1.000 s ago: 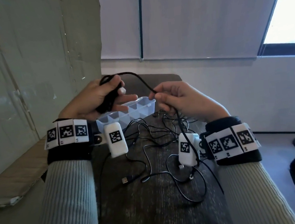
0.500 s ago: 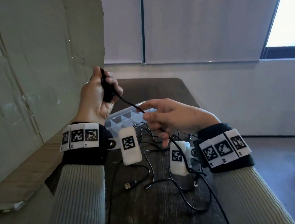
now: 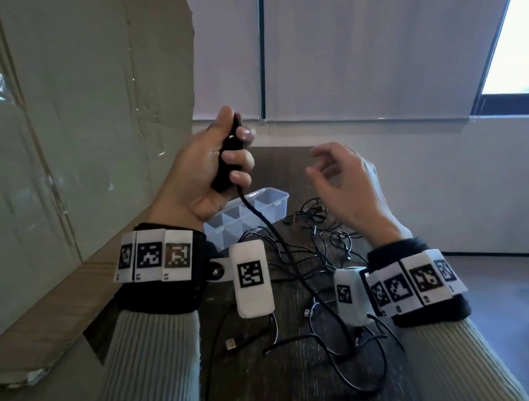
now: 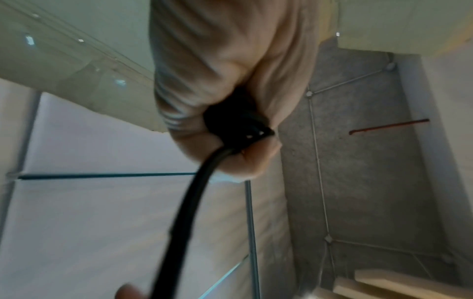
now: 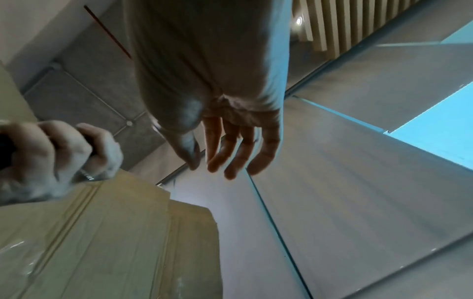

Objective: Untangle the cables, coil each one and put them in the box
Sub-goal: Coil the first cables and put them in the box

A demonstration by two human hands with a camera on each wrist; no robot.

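My left hand (image 3: 215, 166) grips a coiled cable (image 3: 229, 153); my right hand (image 3: 344, 180) hangs relaxed, fingers loose. Box (image 3: 276, 199) compartments show no cables.

Left hand (image 3: 216, 169) raised above the box (image 3: 276, 200), palm toward the camera, fingers (image 3: 240, 156) and thumb curled round a black cable bundle (image 3: 229, 158). Right hand (image 3: 344, 180) raised right of the box, fingers loosely spread, holding nothing. Both forearms angled inward.

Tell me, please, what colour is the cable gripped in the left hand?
Black; the cable shows best in the head view.
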